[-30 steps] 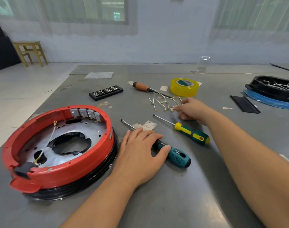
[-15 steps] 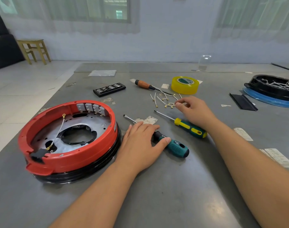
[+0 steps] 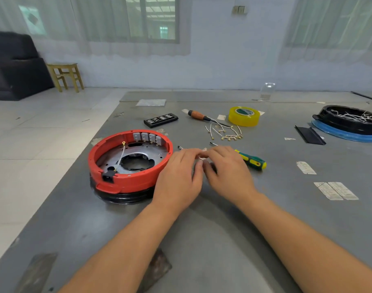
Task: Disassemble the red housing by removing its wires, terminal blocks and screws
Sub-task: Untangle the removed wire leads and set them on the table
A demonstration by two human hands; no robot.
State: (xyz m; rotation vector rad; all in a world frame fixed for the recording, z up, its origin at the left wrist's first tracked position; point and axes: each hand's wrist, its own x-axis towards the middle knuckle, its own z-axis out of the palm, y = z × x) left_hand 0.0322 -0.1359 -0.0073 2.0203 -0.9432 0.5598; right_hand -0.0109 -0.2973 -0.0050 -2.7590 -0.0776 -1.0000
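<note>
The red housing (image 3: 130, 178) sits on a black ring at the table's left. A row of grey terminal blocks (image 3: 149, 137) lines its far inner wall, and one white wire (image 3: 121, 155) crosses its metal plate. Removed wires (image 3: 225, 132) lie loose beyond my hands. My left hand (image 3: 181, 174) lies flat beside the housing, its straight fingers on the shaft of the teal screwdriver (image 3: 211, 166). My right hand (image 3: 227, 170) covers that screwdriver's handle with its fingers curled down over it. Most of the tool is hidden; only the tip and a dark bit of handle show.
A yellow-green screwdriver (image 3: 250, 160) lies just right of my right hand. Farther back are a wooden-handled screwdriver (image 3: 196, 115), a yellow tape roll (image 3: 244, 116) and a black bit holder (image 3: 160, 119). A black tray on a blue base (image 3: 348, 123) holds wires at the far right.
My right hand left the wire pile and came back onto the teal screwdriver's handle, meeting my left hand. The view pulled back and turned, so the housing appears farther off.
</note>
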